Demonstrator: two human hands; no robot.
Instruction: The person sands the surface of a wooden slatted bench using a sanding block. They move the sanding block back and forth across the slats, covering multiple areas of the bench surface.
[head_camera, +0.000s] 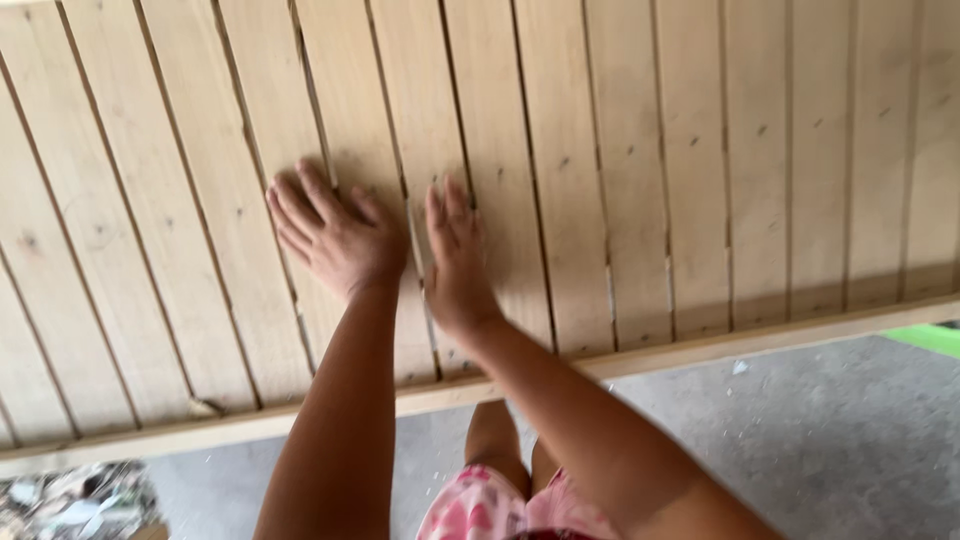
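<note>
A wide panel of pale wooden slats (620, 150) fills the upper view, its slats running away from me with narrow gaps between them. My left hand (335, 232) lies flat on the slats, fingers spread and pointing up-left. Close to its right, my right hand (455, 250) rests on one slat, turned partly on its edge with fingers together. Neither hand holds anything. Both forearms reach up from the bottom of the view.
A light wooden rail (760, 340) edges the panel's near side. Below it lies grey concrete floor (830, 450). Debris and scraps (75, 500) sit at the bottom left. A green object (935, 338) shows at the right edge.
</note>
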